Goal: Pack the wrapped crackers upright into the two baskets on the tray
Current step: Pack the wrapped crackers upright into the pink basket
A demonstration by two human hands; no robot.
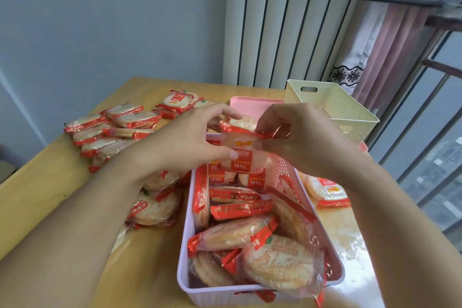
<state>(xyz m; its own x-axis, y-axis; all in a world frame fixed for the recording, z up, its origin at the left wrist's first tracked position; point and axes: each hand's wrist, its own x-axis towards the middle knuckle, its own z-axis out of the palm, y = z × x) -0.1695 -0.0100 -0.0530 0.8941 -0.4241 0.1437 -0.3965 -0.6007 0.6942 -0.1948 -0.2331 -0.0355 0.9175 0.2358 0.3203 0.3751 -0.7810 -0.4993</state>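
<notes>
Both hands hold wrapped cracker packets [243, 150] above the far end of the pale lilac basket [185, 252]. My left hand [190, 137] pinches them from the left, thumb on the front wrapper. My right hand [295, 137] pinches the red top seam from the right. The basket holds several red-and-clear cracker packets [237, 210], some upright, some lying tilted. A cream basket [335, 105] stands at the far right, and nothing shows inside it. A pink tray [250, 102] shows behind the hands.
Several loose cracker packets [117, 125] lie piled on the wooden table [45, 182] to the left of the lilac basket. One more loose packet [327, 191] lies right of it. A window with railings runs along the right side.
</notes>
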